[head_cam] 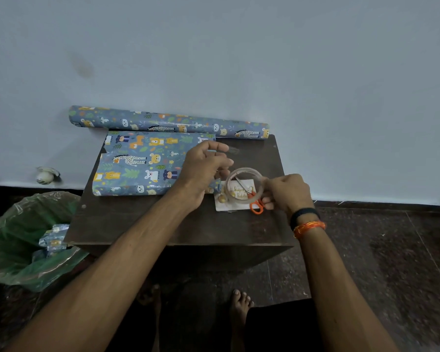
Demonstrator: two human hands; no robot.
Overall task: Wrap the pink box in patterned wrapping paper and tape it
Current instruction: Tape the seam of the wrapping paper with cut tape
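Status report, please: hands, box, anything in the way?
Right hand holds tape roll; left hand pinches pulled tape end. Box already covered in patterned paper. Scissors lie under the roll, nothing blocks.

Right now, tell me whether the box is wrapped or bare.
Wrapped: animal-print paper covers every visible face of the box on the table; no pink shows.

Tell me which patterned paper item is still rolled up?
The wrapping paper roll against the wall, behind the wrapped box, which lies flat and folded; the bin holds only crumpled scraps.
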